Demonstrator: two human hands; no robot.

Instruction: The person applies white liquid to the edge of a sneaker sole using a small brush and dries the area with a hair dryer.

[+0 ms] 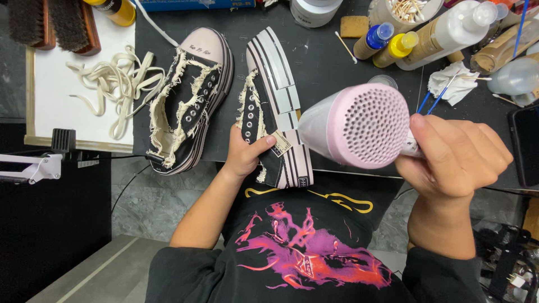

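Observation:
My left hand (245, 152) grips a black frayed canvas sneaker (273, 106) by its heel, tilted on its side with the striped white sole turned right. My right hand (456, 160) holds a pink and white hair dryer (356, 124), its perforated back end facing me and its nozzle aimed toward the sneaker. The matching second sneaker (190, 101) lies upright on the black table (325, 62) to the left, laces out.
Loose cream laces (112, 84) lie on a white board at left, with two brushes (53, 23) above. Squeeze bottles (393, 42), a jar of cotton swabs (405, 10), a sponge and crumpled wipes (453, 81) crowd the table's back right. A dark phone (528, 146) lies at the right edge.

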